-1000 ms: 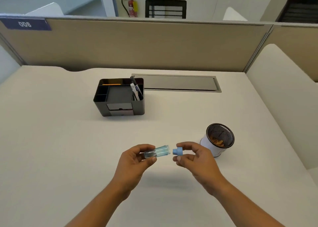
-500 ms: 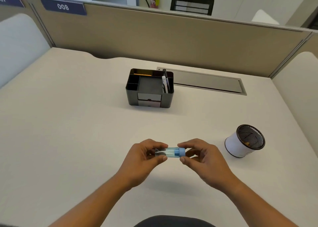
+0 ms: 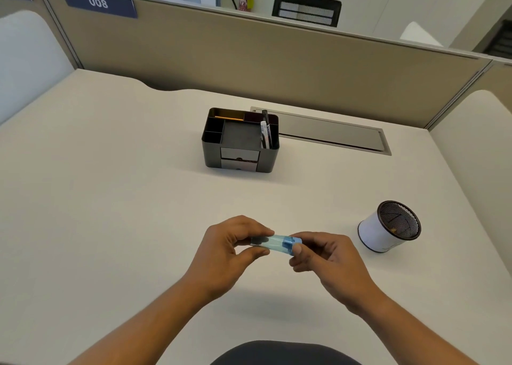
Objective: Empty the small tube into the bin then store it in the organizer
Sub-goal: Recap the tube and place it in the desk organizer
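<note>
A small clear blue tube [image 3: 277, 243] lies level between both hands, above the near middle of the desk. My left hand [image 3: 232, 254] pinches its left end. Fingers of my right hand [image 3: 324, 256] grip the blue cap [image 3: 292, 243], which sits on the tube's right end. The bin [image 3: 388, 227], a white cup with a black mesh inside, stands to the right of my hands with some scraps in it. The black desk organizer [image 3: 240, 140] stands farther back at the middle, holding pens and a pencil.
A grey cable flap [image 3: 332, 132] is set into the desk behind the organizer. Tan partition walls [image 3: 249, 60] close the desk at the back and sides. A dark rounded shape [image 3: 285, 353] shows at the bottom edge.
A second ago the cap was off the tube, held apart in my right hand; now it is on the tube's end. The view has shifted, so organizer and bin appear farther right.
</note>
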{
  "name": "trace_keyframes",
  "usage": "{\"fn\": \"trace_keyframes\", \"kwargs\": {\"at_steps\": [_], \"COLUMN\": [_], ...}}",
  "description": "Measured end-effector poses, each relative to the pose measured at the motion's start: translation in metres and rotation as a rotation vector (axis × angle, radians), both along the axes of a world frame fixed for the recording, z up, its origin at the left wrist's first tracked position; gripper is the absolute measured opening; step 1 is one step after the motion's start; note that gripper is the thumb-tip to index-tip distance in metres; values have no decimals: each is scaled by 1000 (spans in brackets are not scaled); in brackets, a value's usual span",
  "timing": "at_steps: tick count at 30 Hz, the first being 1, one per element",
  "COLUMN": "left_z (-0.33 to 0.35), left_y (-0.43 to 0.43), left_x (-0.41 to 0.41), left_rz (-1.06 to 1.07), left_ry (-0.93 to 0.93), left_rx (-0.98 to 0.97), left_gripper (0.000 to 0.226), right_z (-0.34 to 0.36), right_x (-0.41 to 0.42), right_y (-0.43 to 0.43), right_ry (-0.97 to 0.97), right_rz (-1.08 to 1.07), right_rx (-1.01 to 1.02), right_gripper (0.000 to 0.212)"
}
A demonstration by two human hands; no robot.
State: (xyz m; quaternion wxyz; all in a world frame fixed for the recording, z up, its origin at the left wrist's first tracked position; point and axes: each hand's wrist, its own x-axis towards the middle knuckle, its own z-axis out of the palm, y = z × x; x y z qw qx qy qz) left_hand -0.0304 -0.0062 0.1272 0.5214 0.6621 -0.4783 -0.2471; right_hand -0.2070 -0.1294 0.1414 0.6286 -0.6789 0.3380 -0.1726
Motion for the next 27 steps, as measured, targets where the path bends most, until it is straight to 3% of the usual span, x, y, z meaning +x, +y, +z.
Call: {"fn": "trace_keyframes", "kwargs": {"at_steps": [8,11,14,17,21,27], "left_z": [9,9,7,6,8,9], "left_y": [0,-2,-4,-4,-4,-6], "left_x": [-3,-6,-9,-12,-15,-20], "left_rz": [-11,-2,49,54,48,45], "left_ry": [-162,-143,-23,25,38,-1], "left_rx": [-83,-63,-41,-22,-37,-30], "left_gripper": [33,32,31,30,30,28], "right_z": [11,16,23,24,23,16], "right_x": [2,5,4,0,-4,-7], "right_y": [-3,-6,-9,-12,-9,-9], "right_ry": [-8,-19,-60,-16,-14,-32], "right_rz": [-22,-55,-34,33,34,5], "right_rx": [290,335,249,36,-109,-169], "right_gripper": [32,35,26,11,21,21]}}
